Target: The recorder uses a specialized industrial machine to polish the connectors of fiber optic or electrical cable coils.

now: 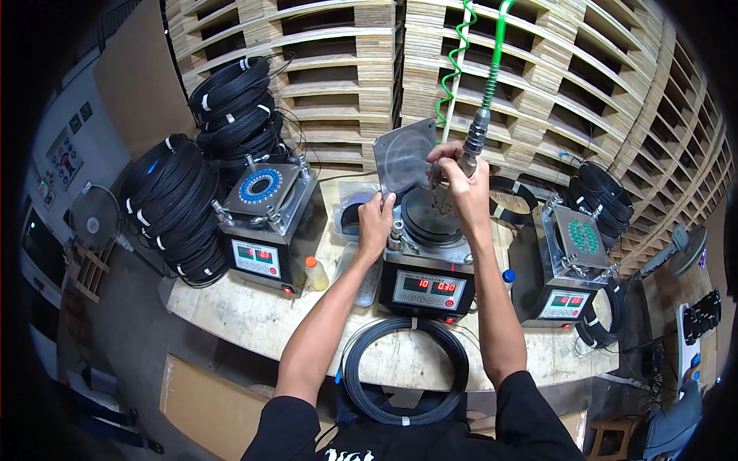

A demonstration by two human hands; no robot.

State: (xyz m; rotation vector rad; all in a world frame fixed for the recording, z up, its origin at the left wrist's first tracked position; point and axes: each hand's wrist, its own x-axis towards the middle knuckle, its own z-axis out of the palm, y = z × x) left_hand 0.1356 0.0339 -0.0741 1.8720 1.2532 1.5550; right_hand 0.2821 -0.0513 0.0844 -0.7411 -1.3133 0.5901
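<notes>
My left hand [375, 223] grips the lower edge of a square, see-through grey plate [405, 156], which is tilted up and has a faint round mark. In my right hand [466, 184] is an air blow gun [477, 132], its top joined to a green air hose [500, 38]. Its lower end is partly hidden by my fingers. Both hands are above the middle benchtop machine [427, 292], which has a lit red display and a round dark disc [423, 213] on top. A black cable coil [352, 369] lies at the bench's near edge, by my lap.
On the wooden bench [231, 311] stand a left machine [261, 253] with a blue ring and a right machine [557, 288] with green parts. An orange-capped bottle [316, 274] is beside my left forearm. Stacked cable coils [165, 207] rise at left; wooden pallets [323, 84] stand behind.
</notes>
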